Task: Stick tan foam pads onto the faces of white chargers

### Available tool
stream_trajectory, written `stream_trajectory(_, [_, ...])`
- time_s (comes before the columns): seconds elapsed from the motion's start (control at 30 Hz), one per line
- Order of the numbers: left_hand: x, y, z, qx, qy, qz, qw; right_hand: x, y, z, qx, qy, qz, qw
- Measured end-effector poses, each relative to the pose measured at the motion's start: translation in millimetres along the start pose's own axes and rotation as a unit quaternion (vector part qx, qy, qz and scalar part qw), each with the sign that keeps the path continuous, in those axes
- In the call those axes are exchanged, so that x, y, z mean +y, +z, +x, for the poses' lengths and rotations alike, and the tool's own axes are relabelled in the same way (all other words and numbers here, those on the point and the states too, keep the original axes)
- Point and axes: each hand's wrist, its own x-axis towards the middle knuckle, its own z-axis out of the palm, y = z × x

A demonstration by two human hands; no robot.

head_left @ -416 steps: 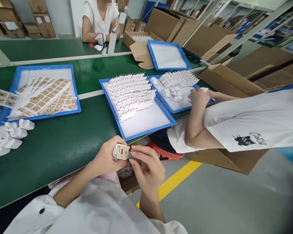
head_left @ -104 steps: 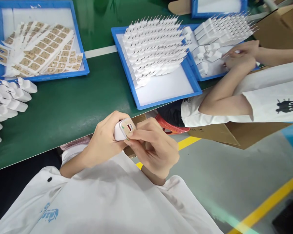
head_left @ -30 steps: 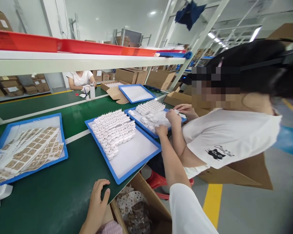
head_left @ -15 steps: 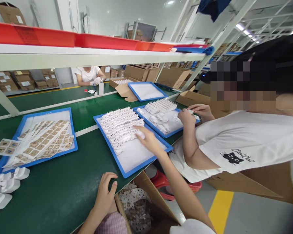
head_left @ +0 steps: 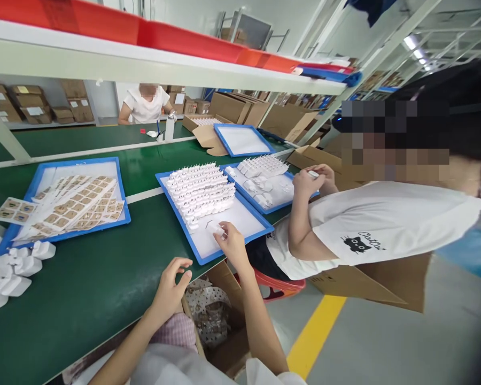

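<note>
A small white part (head_left: 215,228) is pinched between the fingertips of my right hand (head_left: 231,243), over the bare front of a blue-rimmed tray (head_left: 200,255). Rows of white parts with thin pins (head_left: 200,192) fill the back of that tray. My left hand (head_left: 172,283) hovers near the table's front edge, its thumb and fingers apart and nothing between them. Left of it, another blue-rimmed tray (head_left: 124,203) holds sheets of tan stickers (head_left: 84,203). White plastic pieces (head_left: 14,272) are piled at the far left.
A co-worker in a white shirt (head_left: 401,219) sits at the right, hands over a second tray of parts (head_left: 260,205). Below the table edge stands an open carton (head_left: 234,342) with scraps. A shelf beam (head_left: 164,72) crosses above. Another person (head_left: 146,104) sits behind.
My right hand has drawn back from the rows toward the tray's front edge, with a white part now in its fingers. My left hand stays nearly in place. The view has shifted.
</note>
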Motion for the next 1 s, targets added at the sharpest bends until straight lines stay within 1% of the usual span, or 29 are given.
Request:
stream_trajectory(0.07, [6,4.0,0,-0.004,-0.003,-0.031,0.999,-20,2,-36,0.024,0.024,0.033,0.999])
stream_trajectory(0.17, [22,8.6,-7,-0.019,0.010,-0.137,0.990,-68,16,-100,0.050,0.029,0.112,0.992])
stream_trajectory(0.2, [30,7.6,-12,-0.025,0.020,-0.180,0.983,-85,19,-118,0.069,0.016,0.170,0.983])
stream_trajectory(0.23, [38,4.4,-18,-0.030,0.032,-0.215,0.976,-101,21,-133,0.078,-0.018,0.206,0.975])
stream_trajectory(0.27, [47,-0.9,-25,-0.034,0.044,-0.237,0.970,-115,20,-144,0.075,-0.061,0.225,0.970])
stream_trajectory(0.3, [56,-8.1,-32,-0.038,0.051,-0.241,0.969,-126,16,-150,0.058,-0.111,0.228,0.966])
stream_trajectory(0.37, [73,-26.1,-46,-0.056,0.046,-0.203,0.976,-142,3,-150,0.033,-0.195,0.203,0.959])
stream_trajectory(0.43, [85,-43.0,-58,-0.076,0.017,-0.147,0.986,-151,-10,-139,0.041,-0.265,0.176,0.947])
stream_trajectory(0.5, [92,-53.8,-67,-0.084,0.000,-0.106,0.991,-158,-16,-129,0.059,-0.335,0.169,0.925])
stream_trajectory(0.57, [95,-58.0,-74,-0.096,-0.003,-0.080,0.992,-165,-15,-123,0.053,-0.399,0.185,0.897])
stream_trajectory(0.63, [96,-58.7,-80,-0.111,-0.015,-0.060,0.992,-172,-10,-123,0.030,-0.417,0.208,0.884])
stream_trajectory(0.7, [98,-59.1,-85,-0.128,-0.035,-0.054,0.990,-177,-5,-126,0.016,-0.410,0.222,0.885])
stream_trajectory(0.77, [101,-60.6,-88,-0.145,-0.044,-0.062,0.987,-181,-2,-129,0.025,-0.411,0.229,0.882])
stream_trajectory(0.83, [104,-62.4,-90,-0.162,-0.039,-0.077,0.983,-184,-1,-130,0.049,-0.436,0.239,0.866])
stream_trajectory(0.9, [106,-63.4,-91,-0.173,-0.035,-0.097,0.980,-185,0,-131,0.064,-0.448,0.247,0.857])
stream_trajectory(1.0, [105,-62.9,-91,-0.184,-0.038,-0.139,0.972,-185,2,-132,0.062,-0.433,0.253,0.863])
